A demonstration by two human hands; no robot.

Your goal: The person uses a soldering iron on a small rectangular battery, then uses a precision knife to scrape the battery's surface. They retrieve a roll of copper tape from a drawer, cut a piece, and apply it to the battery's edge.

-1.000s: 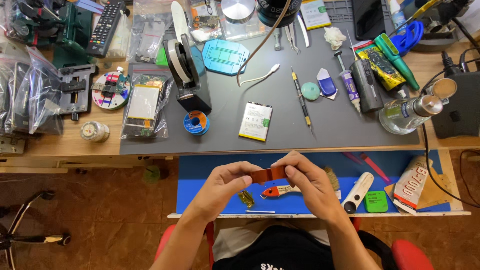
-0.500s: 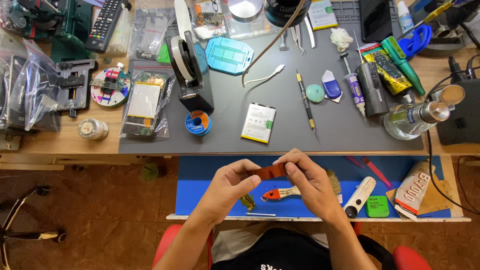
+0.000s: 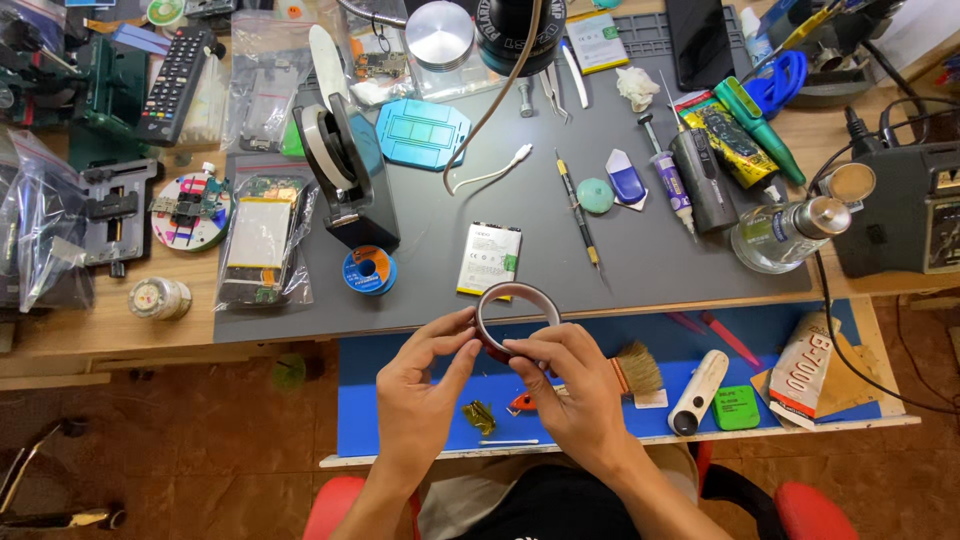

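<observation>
You are pinching a roll of amber tape [image 3: 517, 318], a thin glossy ring with a hollow centre, between both hands: your left hand [image 3: 425, 385] is gripping its left rim with thumb and forefinger, and your right hand [image 3: 565, 385] is closing over its lower right edge. The roll is hovering above the front edge of the grey work mat [image 3: 640, 250], over the blue lower mat [image 3: 400, 420]. Just below your hands, a crumpled scrap of gold foil [image 3: 479, 416] is lying on the blue surface, and a bristle brush [image 3: 634, 370] with tan hairs is showing beside your right hand. Further right, a white cylindrical tool [image 3: 697, 391], a small green square pad [image 3: 737, 408] and a white tube with red lettering [image 3: 803, 372] are resting near the edge. Directly beyond the roll, a flat rectangular phone battery [image 3: 490, 259] with a white label and yellow strip is lying on the grey mat. To its left, a small blue spool [image 3: 369, 270] is sitting beside a black tape dispenser [image 3: 345, 170].
</observation>
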